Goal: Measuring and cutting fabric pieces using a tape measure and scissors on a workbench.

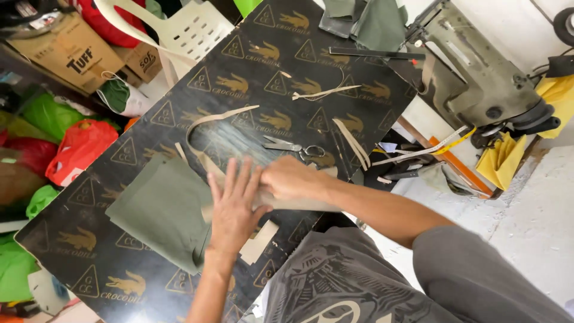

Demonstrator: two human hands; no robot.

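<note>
My left hand (232,206) lies flat with fingers spread on a piece of olive-green fabric (162,210) and a beige strip at its edge. My right hand (290,178) is closed beside it, pressing down on a beige paper pattern piece (299,203) that runs to the right under my forearm. Both rest on a black printed board (251,72). Scissors (293,147) lie just beyond my right hand, untouched.
Beige strips (209,119) curl across the board, with more (353,140) near its right edge. A sewing machine (478,78) stands at the upper right, with yellow cloth (502,158) and a tape measure (445,143). Boxes, a white plastic chair (185,30) and coloured bags (78,146) crowd the left.
</note>
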